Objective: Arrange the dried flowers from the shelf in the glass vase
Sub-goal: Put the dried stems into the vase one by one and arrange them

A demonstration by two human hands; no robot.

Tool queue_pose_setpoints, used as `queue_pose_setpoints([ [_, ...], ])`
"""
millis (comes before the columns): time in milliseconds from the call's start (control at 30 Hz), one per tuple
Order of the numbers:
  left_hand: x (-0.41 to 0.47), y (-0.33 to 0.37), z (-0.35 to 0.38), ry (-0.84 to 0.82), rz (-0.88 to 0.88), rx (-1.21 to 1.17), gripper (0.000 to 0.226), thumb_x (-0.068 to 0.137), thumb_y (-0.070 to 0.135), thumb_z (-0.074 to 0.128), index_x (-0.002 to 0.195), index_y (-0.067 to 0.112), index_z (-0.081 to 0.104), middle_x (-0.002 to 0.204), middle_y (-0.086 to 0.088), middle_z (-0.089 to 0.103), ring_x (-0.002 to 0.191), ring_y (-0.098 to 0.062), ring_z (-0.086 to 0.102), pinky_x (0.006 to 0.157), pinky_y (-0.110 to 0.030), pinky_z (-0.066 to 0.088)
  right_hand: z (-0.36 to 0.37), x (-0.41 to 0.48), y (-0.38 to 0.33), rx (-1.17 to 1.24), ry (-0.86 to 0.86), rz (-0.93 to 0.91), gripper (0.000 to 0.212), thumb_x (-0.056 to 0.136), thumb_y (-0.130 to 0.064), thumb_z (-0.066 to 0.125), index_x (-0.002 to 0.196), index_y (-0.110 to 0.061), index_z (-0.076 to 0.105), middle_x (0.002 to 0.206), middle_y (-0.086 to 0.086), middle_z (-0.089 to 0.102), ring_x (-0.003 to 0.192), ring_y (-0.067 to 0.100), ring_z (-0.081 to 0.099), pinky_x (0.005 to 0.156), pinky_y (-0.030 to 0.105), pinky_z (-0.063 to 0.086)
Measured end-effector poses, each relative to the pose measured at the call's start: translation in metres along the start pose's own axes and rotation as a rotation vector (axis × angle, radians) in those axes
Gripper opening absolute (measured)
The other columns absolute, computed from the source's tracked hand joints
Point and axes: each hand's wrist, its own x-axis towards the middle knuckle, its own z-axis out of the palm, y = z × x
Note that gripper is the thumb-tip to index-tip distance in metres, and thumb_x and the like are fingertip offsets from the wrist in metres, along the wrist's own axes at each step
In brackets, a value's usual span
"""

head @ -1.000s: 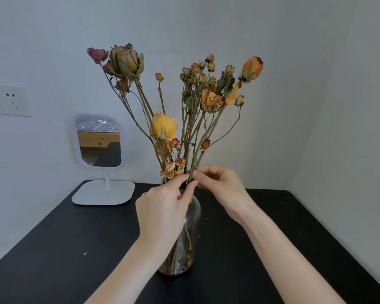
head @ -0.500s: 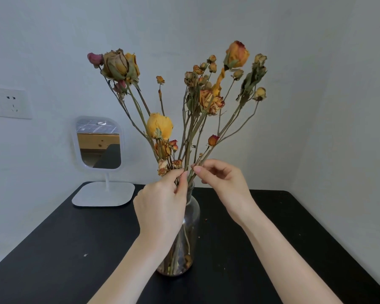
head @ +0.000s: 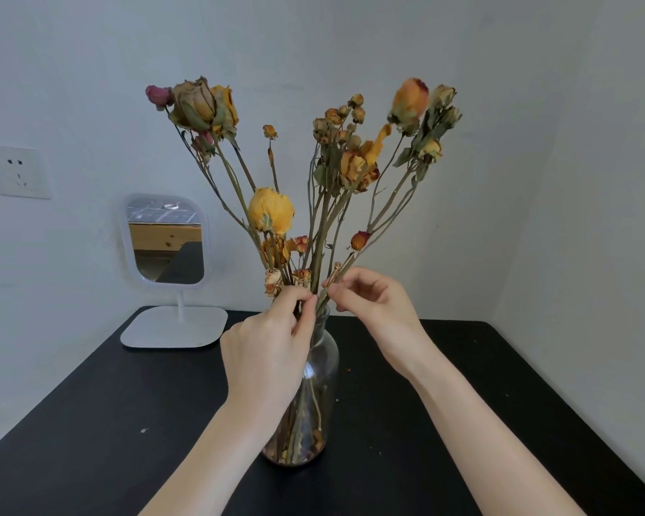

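A clear glass vase (head: 319,370) stands on the black table (head: 90,422), partly hidden behind my left hand. Dried flowers (head: 272,212), yellow, orange and pink roses on thin stems, fan out of its neck. My left hand (head: 269,348) is at the vase's mouth and pinches stems between thumb and forefinger. My right hand (head: 373,299) pinches the stems that lean right, just above the rim. An orange rose (head: 408,102) tops the right-leaning stems.
A white stand mirror (head: 166,247) sits at the table's back left corner. A wall socket (head: 14,171) is on the left wall. White walls close the back and right. Small petal crumbs lie on the table near the vase.
The right-hand stems with the orange rose have swung outward to the right, spreading the bunch wider. Both hands stay at the vase's mouth, shifted slightly up.
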Motion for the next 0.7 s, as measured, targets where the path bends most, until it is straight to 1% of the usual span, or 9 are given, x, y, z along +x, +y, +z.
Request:
queue_pose_setpoints([
  [67, -0.003, -0.002, 0.001, -0.03, 0.018, -0.01, 0.028, 0.09, 0.037, 0.051, 0.089, 0.017, 0.071, 0.046, 0.016, 0.039, 0.037, -0.002, 0.035, 0.04, -0.01, 0.026, -0.001, 0.0, 0.001, 0.003, -0.011, -0.011, 0.015, 0.086, -0.012, 0.062, 0.073, -0.019, 0.063, 0.077, 0.0, 0.062, 0.078, 0.014, 0.058, 0.08, 0.026, 0.048],
  [167, -0.007, -0.004, 0.004, -0.064, 0.009, -0.016, 0.02, 0.086, 0.033, 0.061, 0.091, 0.017, 0.073, 0.045, 0.014, 0.048, 0.039, -0.001, 0.041, 0.042, -0.017, 0.039, 0.0, 0.002, 0.002, -0.001, -0.027, -0.022, 0.016, 0.085, -0.011, 0.063, 0.072, -0.021, 0.063, 0.071, -0.008, 0.061, 0.072, 0.006, 0.056, 0.073, 0.017, 0.049],
  [267, -0.006, -0.003, 0.002, -0.037, -0.027, -0.088, 0.025, 0.084, 0.032, 0.057, 0.093, 0.016, 0.073, 0.045, 0.015, 0.044, 0.038, -0.002, 0.039, 0.044, -0.013, 0.035, -0.001, 0.005, 0.004, -0.015, -0.02, -0.02, 0.013, 0.083, -0.01, 0.065, 0.074, -0.019, 0.064, 0.073, -0.013, 0.064, 0.071, 0.002, 0.058, 0.072, 0.014, 0.05],
  [300, -0.006, -0.002, 0.001, -0.02, -0.037, -0.113, 0.027, 0.085, 0.032, 0.054, 0.094, 0.015, 0.073, 0.045, 0.015, 0.043, 0.038, -0.001, 0.038, 0.044, -0.012, 0.033, -0.001, 0.006, 0.005, -0.024, -0.023, -0.01, 0.007, 0.083, -0.01, 0.066, 0.076, -0.012, 0.064, 0.076, -0.015, 0.065, 0.071, 0.001, 0.058, 0.072, 0.014, 0.05],
  [367, -0.006, 0.0, -0.003, 0.01, -0.048, -0.142, 0.031, 0.086, 0.034, 0.05, 0.096, 0.013, 0.072, 0.045, 0.014, 0.043, 0.037, 0.0, 0.037, 0.044, -0.01, 0.03, -0.001, 0.008, 0.005, -0.06, -0.038, 0.005, 0.013, 0.083, -0.011, 0.066, 0.085, 0.001, 0.064, 0.078, -0.015, 0.064, 0.069, 0.0, 0.057, 0.071, 0.014, 0.049],
  [433, -0.006, 0.001, -0.006, 0.007, -0.055, -0.141, 0.035, 0.087, 0.036, 0.047, 0.098, 0.012, 0.071, 0.047, 0.015, 0.043, 0.036, 0.003, 0.035, 0.045, -0.006, 0.025, 0.0, 0.009, 0.003, -0.085, -0.068, 0.017, 0.015, 0.083, -0.014, 0.067, 0.093, -0.002, 0.067, 0.072, -0.009, 0.062, 0.065, 0.006, 0.054, 0.069, 0.015, 0.049],
  [533, -0.005, 0.002, -0.009, -0.011, -0.049, -0.114, 0.037, 0.089, 0.035, 0.044, 0.099, 0.01, 0.07, 0.052, 0.017, 0.046, 0.037, 0.005, 0.032, 0.045, -0.002, 0.021, 0.003, 0.01, 0.003, -0.12, -0.033, -0.022, 0.024, 0.08, -0.016, 0.07, 0.09, 0.005, 0.065, 0.066, -0.02, 0.062, 0.064, 0.01, 0.05, 0.066, 0.021, 0.047],
  [633, -0.007, 0.001, -0.008, 0.004, -0.05, -0.137, 0.033, 0.088, 0.031, 0.047, 0.097, 0.009, 0.07, 0.051, 0.016, 0.042, 0.037, 0.005, 0.029, 0.046, -0.003, 0.02, 0.006, 0.01, 0.004, -0.072, 0.006, -0.049, 0.032, 0.077, -0.013, 0.072, 0.083, 0.015, 0.058, 0.067, -0.019, 0.063, 0.06, 0.003, 0.05, 0.062, 0.017, 0.045],
  [700, -0.007, 0.0, -0.008, 0.016, -0.058, -0.159, 0.032, 0.088, 0.03, 0.048, 0.097, 0.009, 0.07, 0.048, 0.016, 0.038, 0.036, 0.006, 0.028, 0.042, -0.004, 0.022, 0.008, 0.011, 0.003, -0.021, -0.015, -0.031, 0.03, 0.078, -0.011, 0.071, 0.081, 0.016, 0.059, 0.065, -0.018, 0.064, 0.059, 0.0, 0.05, 0.063, 0.014, 0.045],
])
